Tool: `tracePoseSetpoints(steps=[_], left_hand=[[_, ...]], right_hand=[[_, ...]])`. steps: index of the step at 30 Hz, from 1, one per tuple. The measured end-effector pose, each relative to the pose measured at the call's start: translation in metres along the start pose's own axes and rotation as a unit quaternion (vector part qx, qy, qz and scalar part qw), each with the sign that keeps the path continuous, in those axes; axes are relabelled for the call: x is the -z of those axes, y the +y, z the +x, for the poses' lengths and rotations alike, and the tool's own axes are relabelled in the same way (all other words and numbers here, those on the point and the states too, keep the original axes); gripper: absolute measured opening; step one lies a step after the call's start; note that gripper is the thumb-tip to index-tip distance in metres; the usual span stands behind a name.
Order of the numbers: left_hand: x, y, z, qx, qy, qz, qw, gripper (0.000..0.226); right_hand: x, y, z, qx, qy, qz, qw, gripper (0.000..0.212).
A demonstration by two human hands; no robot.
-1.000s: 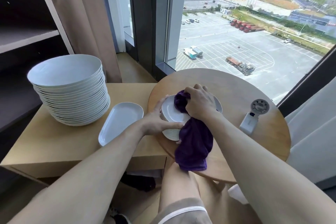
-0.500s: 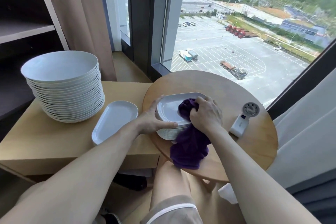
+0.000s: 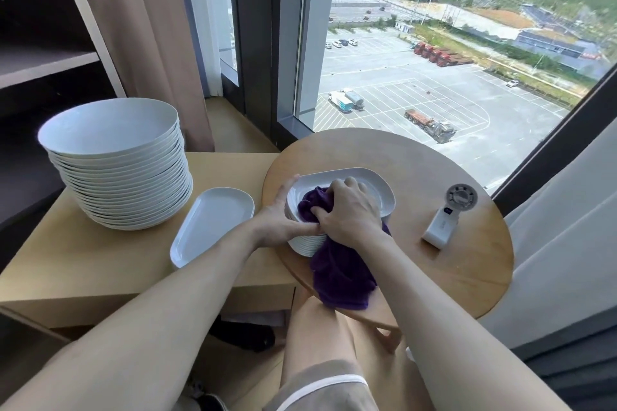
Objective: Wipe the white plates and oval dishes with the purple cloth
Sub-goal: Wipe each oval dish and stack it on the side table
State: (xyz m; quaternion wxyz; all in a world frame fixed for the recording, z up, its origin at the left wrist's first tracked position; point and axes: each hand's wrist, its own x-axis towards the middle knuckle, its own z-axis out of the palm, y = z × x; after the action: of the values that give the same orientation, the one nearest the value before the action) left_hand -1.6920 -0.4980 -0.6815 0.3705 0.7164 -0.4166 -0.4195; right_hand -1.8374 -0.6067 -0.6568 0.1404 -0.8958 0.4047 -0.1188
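Head view: right hand (image 3: 350, 210) scrubbing with the purple cloth (image 3: 340, 274) on the top oval dish (image 3: 367, 183), at the near-left part of the round table (image 3: 434, 270)!

Fingers are curled tight around a bunch of the cloth and press it onto the dish's left half, while the loose end spills over the table's near edge. The left hand (image 3: 280, 220) clasps the stack of oval dishes (image 3: 307, 242) underneath, thumb laid along its near rim and fingers wrapped round its left end. Just left of the table, a single oval dish (image 3: 213, 223) lies flat on a lower wooden cabinet (image 3: 83, 264). Further left of the table stands a tall stack of white plates (image 3: 117, 163). On the table's right half lies a white handheld fan (image 3: 447, 220), well apart from the dishes.
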Motion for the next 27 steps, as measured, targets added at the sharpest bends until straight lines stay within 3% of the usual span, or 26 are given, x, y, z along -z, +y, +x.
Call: tracePoseSetpoints(steps=[8, 20, 27], left_hand=[[0.000, -0.003, 0.001, -0.006, -0.007, -0.003, 1.000, 0.130], [0.000, 0.001, -0.002, 0.009, 0.005, 0.010, 1.000, 0.132], [-0.001, -0.001, -0.002, 0.006, 0.003, 0.019, 1.000, 0.134]], right_hand=[[-0.005, -0.003, -0.002, -0.042, 0.047, 0.026, 0.998, 0.031], [0.005, 0.007, 0.010, -0.195, 0.098, 0.024, 0.976, 0.037], [0.006, 0.015, 0.004, -0.156, 0.060, -0.036, 0.985, 0.061]])
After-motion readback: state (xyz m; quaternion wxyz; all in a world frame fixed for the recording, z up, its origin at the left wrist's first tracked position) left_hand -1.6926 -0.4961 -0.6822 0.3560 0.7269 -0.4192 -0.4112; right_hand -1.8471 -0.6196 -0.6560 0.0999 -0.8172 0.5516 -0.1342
